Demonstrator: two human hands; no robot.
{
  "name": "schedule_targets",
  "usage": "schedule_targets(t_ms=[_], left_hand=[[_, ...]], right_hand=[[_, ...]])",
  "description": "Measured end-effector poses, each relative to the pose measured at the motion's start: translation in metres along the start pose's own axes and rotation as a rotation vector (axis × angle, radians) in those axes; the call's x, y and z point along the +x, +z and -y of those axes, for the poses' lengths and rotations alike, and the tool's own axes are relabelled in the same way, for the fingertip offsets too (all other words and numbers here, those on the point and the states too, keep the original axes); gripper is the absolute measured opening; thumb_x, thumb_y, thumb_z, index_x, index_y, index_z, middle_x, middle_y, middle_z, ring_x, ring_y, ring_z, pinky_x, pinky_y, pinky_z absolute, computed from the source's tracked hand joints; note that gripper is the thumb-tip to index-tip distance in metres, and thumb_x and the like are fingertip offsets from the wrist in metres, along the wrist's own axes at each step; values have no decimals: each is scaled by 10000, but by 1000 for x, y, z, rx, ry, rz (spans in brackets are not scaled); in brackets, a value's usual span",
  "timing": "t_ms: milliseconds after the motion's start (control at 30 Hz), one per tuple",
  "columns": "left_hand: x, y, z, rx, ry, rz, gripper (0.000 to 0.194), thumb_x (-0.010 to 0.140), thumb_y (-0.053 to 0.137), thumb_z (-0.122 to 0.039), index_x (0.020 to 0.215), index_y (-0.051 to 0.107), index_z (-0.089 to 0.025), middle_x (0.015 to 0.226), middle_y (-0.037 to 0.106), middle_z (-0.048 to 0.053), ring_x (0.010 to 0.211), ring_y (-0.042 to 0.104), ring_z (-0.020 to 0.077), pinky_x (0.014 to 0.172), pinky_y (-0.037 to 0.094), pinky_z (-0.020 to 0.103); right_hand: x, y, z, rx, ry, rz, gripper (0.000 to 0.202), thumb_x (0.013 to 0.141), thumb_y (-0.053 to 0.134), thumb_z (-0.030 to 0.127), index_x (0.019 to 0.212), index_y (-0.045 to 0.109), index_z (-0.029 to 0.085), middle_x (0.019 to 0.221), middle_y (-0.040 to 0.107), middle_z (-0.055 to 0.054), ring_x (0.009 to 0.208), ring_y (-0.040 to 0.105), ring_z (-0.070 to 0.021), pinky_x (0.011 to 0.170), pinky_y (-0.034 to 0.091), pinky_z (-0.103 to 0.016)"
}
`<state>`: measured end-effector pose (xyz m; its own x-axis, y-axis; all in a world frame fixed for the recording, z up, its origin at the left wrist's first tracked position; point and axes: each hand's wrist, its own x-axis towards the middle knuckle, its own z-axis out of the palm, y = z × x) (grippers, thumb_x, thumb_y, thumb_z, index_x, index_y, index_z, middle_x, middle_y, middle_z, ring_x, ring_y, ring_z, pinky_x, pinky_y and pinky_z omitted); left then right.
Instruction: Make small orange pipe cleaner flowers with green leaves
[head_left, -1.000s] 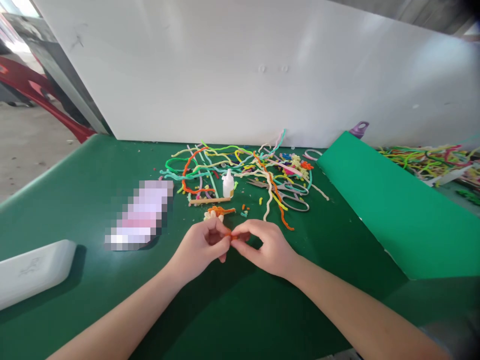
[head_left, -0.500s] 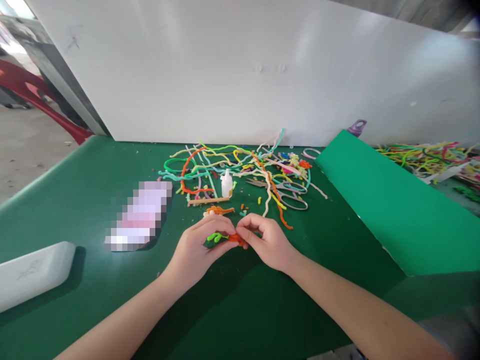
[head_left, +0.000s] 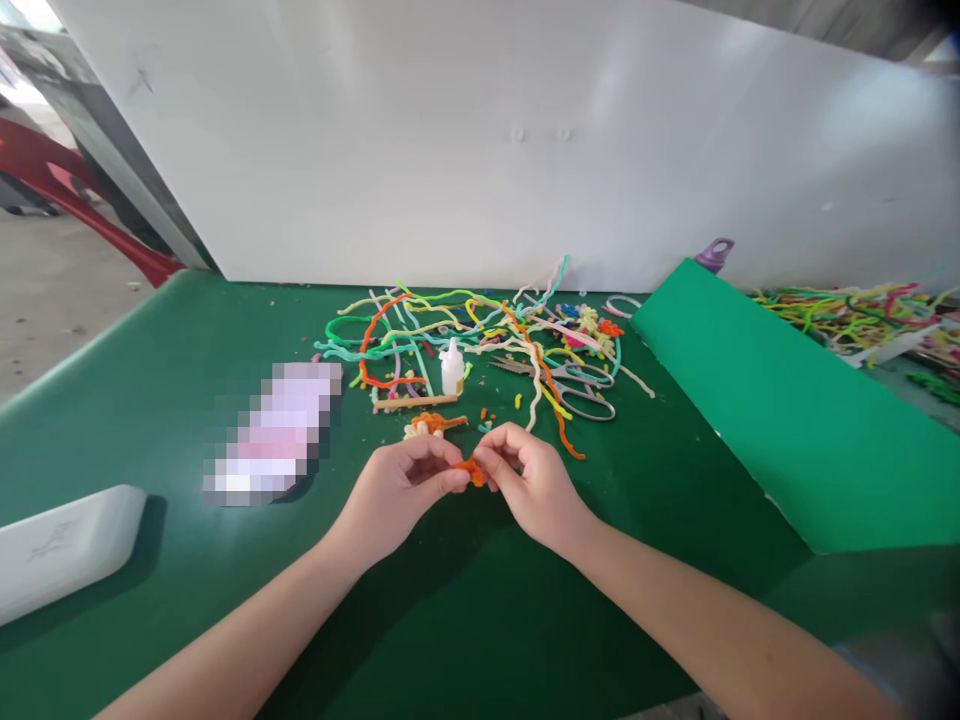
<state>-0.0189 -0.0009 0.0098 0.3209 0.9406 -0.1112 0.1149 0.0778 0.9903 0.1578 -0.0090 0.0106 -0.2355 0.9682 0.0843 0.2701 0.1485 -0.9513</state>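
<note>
Between my fingertips is a small orange pipe-cleaner piece [head_left: 474,472], bent into a compact shape. My left hand [head_left: 401,490] pinches its left side with thumb and forefinger. On the other side, my right hand [head_left: 529,485] is closed on it, and its fingers partly hide the piece. Just beyond my left hand lie an orange pipe-cleaner shape [head_left: 437,422] and a cream one. A white glue bottle [head_left: 452,370] stands upright behind them, next to a thin wooden stick [head_left: 415,404]. Scissors [head_left: 589,390] lie to the right among loose pipe cleaners [head_left: 442,312].
A pixelated flat object [head_left: 277,430] and a white case [head_left: 71,550] lie at the left. On the right is a green board [head_left: 802,430], with more pipe cleaners [head_left: 847,315] beyond it. A white panel [head_left: 465,140] borders the table's back edge.
The orange piece has turned in my fingers, and the bright green part that stuck out beside my left hand no longer shows. My left fingers have shifted on the piece.
</note>
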Motion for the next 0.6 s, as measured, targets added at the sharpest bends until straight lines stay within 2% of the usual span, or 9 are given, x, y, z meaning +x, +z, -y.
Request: schedule_targets(t_ms=[300, 400, 500, 600], left_hand=[[1, 2, 2, -92, 20, 29, 154, 771, 651, -321, 791, 611, -173, 690, 638, 3, 674, 620, 144, 700, 503, 283], [-1, 3, 3, -132, 5, 47, 158, 772, 654, -316, 796, 605, -168, 725, 628, 4, 673, 612, 137, 702, 503, 279], [-2, 4, 4, -171, 0, 31, 147, 779, 653, -298, 800, 595, -164, 746, 619, -1, 680, 604, 119, 713, 493, 255], [-2, 4, 3, -181, 34, -16, 129, 807, 625, -287, 821, 582, -166, 767, 605, -5, 705, 597, 109, 727, 480, 241]], right_hand=[[5, -5, -1, -38, -56, -54, 186, 890, 484, 349, 807, 525, 188, 653, 568, 12, 585, 537, -107, 573, 462, -242], [5, -7, 1, 27, -72, -46, 156, 878, 501, 343, 896, 532, 192, 749, 601, -7, 636, 573, -110, 604, 493, -242], [4, -9, 3, -13, -158, -180, 167, 848, 545, 305, 974, 515, 200, 859, 595, -21, 714, 577, -114, 667, 495, -252], [1, -9, 6, -131, -257, -249, 127, 827, 570, 280, 917, 523, 203, 760, 576, 4, 647, 548, -105, 628, 479, -245]])
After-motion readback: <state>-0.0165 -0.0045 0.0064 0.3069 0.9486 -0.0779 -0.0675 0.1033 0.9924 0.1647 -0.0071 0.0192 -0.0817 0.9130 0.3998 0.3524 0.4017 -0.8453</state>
